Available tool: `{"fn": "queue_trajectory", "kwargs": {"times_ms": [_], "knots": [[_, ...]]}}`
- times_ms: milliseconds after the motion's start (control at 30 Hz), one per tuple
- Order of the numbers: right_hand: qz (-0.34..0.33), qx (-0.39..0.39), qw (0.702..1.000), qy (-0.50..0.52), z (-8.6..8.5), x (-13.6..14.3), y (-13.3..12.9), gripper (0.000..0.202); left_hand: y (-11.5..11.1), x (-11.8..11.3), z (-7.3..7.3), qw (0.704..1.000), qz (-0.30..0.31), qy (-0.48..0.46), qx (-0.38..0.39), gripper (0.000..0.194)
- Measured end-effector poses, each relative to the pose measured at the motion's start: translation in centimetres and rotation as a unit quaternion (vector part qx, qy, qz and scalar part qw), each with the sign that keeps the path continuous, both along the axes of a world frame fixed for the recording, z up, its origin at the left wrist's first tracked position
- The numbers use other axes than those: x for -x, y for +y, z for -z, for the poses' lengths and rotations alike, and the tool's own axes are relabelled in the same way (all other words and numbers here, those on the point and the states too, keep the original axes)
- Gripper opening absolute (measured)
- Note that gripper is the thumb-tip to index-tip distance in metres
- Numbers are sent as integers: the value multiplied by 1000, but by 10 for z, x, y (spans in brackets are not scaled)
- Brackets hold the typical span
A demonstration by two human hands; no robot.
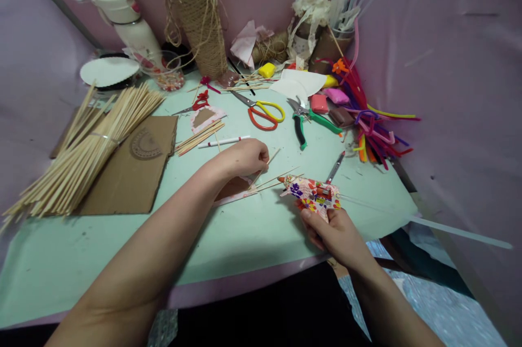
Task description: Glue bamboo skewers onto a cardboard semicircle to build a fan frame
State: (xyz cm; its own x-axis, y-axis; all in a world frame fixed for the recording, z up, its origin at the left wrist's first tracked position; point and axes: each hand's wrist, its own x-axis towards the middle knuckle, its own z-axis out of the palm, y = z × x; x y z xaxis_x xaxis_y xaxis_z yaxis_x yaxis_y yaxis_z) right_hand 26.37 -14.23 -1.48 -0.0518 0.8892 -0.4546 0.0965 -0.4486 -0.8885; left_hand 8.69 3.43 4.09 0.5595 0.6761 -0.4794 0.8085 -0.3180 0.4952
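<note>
My right hand is wrapped round the handle of a glue gun with a flowered cover. Its orange nozzle points left, toward several thin wooden sticks. From the back of the gun a long clear glue stick runs out past the table edge. My left hand is closed in a pinch on a thin wooden stick, whose upper end shows beyond the fingers. Under this hand lies a brown cardboard piece with a pale pink edge, partly hidden by my wrist.
At left, a bundle of wooden sticks lies on cardboard. Ahead are scissors, green-handled pruners and a white pen. Pipe cleaners heap at right. A twine cone and bottle stand behind.
</note>
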Motion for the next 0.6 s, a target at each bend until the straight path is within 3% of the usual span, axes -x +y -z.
{"fn": "queue_trajectory", "kwargs": {"times_ms": [200, 333, 433, 600], "knots": [[9, 0, 1000, -1, 0, -1, 0, 41, -3, -2, 2, 999, 28, 7, -31, 10], [-30, 1, 998, -59, -8, 0, 4, 41, -3, -1, 6, 999, 30, -4, -40, 9], [-58, -55, 989, -125, -16, -1, 5, 36, -3, 1, 9, 999, 22, -17, -44, 10], [-52, -130, 960, -241, -26, -21, 0, 37, -3, 9, 9, 998, 5, -40, -49, 12]]}}
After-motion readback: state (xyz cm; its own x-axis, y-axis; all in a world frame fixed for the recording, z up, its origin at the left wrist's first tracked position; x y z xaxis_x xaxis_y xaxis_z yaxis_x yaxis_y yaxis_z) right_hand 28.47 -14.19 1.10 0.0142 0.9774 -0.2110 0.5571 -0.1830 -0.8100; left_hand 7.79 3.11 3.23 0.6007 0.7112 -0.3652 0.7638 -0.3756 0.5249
